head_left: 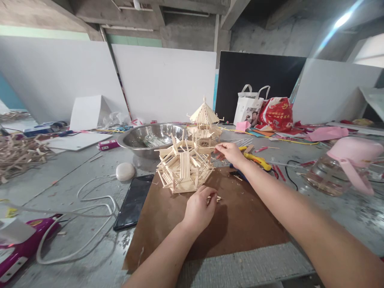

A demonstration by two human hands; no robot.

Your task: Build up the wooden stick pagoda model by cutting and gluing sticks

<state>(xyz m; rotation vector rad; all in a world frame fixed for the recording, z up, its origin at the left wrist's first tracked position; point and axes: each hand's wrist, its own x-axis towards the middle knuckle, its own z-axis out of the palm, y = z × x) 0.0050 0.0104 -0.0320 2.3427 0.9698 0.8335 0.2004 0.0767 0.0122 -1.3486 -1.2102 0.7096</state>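
A pavilion-like model of thin wooden sticks (185, 166) stands on a brown board (240, 224). My right hand (229, 154) reaches to its upper right edge, thumb and fingers pinched on the end of a thin wooden stick (207, 149) there. In front of the model, my left hand (200, 210) is curled closed, low over the board. Short cut pieces of wooden stick (219, 198) poke out at its fingertips; the palm is hidden. Behind the model rises another stick structure with a pointed roof (204, 114).
A steel basin (135, 146) sits behind left. A black phone (132, 204), white cable (102, 208) and purple power strip (33, 244) lie left. Yellow-handled tool (258, 161) and dark-handled tool (240, 174) lie right, near a pink-lidded bottle (336, 168). Bags (274, 114) stand behind.
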